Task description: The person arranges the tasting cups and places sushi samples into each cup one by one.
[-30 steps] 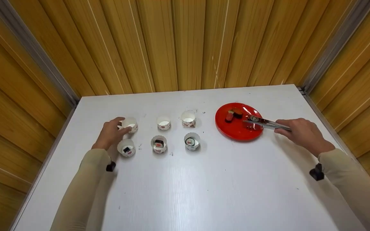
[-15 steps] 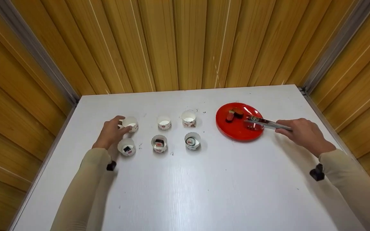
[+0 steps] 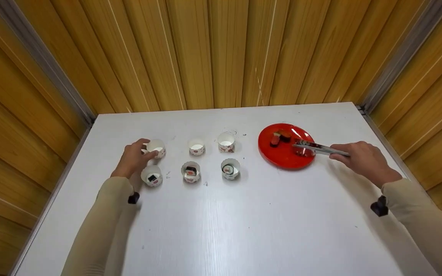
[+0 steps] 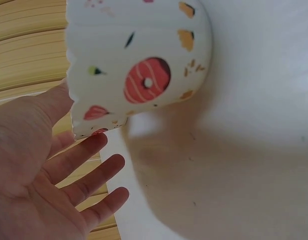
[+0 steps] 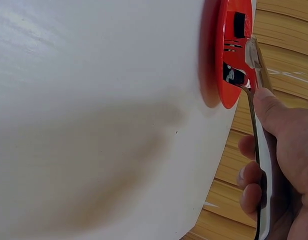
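Observation:
At the back left, my left hand (image 3: 131, 158) holds a white paper cup (image 3: 156, 148) by its side, thumb in front and fingers behind. A nearer paper cup (image 4: 144, 65) with a doughnut print covers most of it in the left wrist view. My right hand (image 3: 363, 159) grips metal tongs (image 3: 330, 150), their tips over the red plate (image 3: 282, 161). Between the tips sits a dark-wrapped sushi roll (image 5: 232, 75), partly hidden by the metal. Two toy sushi pieces lie farther left on the plate, one pink-topped (image 3: 274, 140) and one orange-topped (image 3: 284, 135).
Two rows of paper cups stand left of the plate. In the front row, the left cup (image 3: 152, 170), middle cup (image 3: 190, 179) and right cup (image 3: 230, 176) each contain a sushi piece. Behind them are two more cups, middle (image 3: 197, 150) and right (image 3: 226, 145). Slatted walls (image 3: 221, 53) enclose the table.
Both hands keep their places, with the left on the cup and the right on the tongs. The roll between the tongs' tips shows slightly less than a second ago.

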`<action>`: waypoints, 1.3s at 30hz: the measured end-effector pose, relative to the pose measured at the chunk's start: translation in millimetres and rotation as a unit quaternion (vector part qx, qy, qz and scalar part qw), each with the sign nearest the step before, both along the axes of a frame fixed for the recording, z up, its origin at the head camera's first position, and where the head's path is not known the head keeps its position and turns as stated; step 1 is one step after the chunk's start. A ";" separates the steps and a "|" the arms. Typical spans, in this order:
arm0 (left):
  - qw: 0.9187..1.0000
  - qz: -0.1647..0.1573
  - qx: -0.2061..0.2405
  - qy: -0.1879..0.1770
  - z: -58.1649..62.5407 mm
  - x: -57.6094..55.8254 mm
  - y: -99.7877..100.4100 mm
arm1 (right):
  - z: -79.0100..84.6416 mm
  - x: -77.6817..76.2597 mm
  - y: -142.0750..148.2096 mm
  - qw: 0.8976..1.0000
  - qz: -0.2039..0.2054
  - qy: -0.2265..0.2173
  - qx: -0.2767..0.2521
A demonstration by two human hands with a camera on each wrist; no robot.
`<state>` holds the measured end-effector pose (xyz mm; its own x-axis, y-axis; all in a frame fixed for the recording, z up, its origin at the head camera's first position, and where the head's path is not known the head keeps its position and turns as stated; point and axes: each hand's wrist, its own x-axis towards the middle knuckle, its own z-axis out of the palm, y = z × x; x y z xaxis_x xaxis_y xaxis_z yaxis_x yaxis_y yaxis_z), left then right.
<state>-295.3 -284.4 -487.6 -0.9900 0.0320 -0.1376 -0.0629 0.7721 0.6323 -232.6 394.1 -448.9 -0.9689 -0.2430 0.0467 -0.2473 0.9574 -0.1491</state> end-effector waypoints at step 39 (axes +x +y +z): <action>1.000 0.017 0.008 -0.012 -1.4 0.1 0.3 | 59.2 -18.3 -41.7 0.996 0.075 0.046 0.020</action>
